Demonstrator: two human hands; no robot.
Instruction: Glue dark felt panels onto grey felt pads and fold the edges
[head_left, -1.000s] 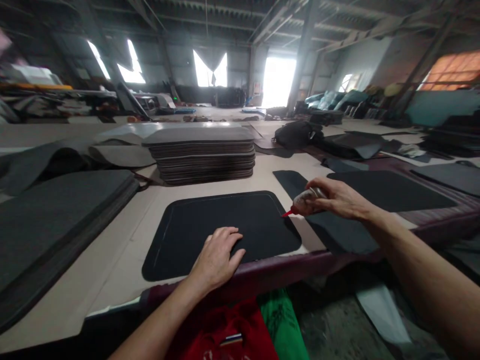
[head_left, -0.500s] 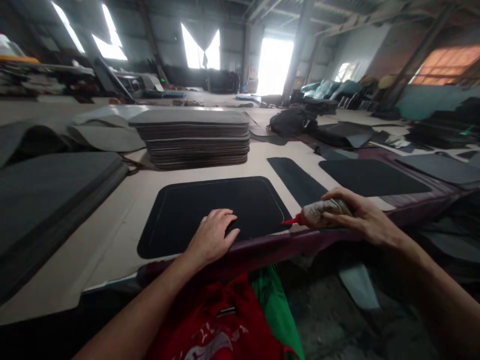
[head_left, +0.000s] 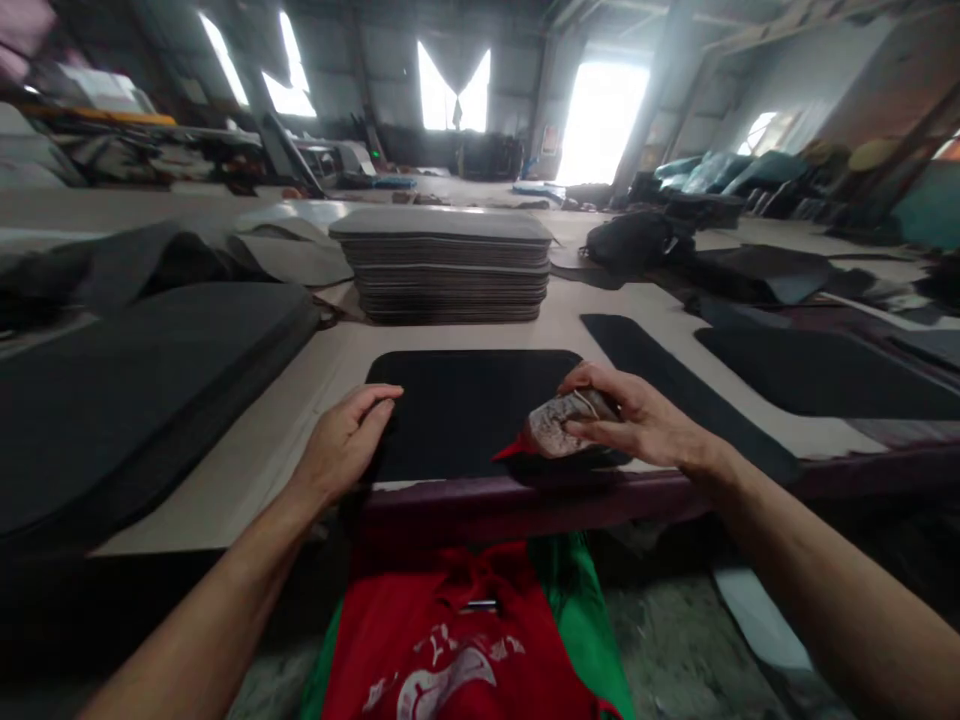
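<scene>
A dark rectangular panel with rounded corners lies flat at the table's front edge. My left hand is at the panel's left edge, thumb and forefinger close together over the rim; its other fingers are partly hidden. In my right hand is a stained squeeze bottle, tipped on its side with its red nozzle pointing left over the panel's front part. I cannot tell whether the nozzle tip touches the surface.
Behind the panel stands a tall stack of grey-edged panels. A thick dark pile fills the left side of the table. To the right lie a dark strip and another dark panel. Maroon cloth hangs over the front edge.
My left hand has moved from the panel's middle front to its left edge. The bottle in my right hand has come left over the panel. A pale outline seen earlier no longer shows clearly.
</scene>
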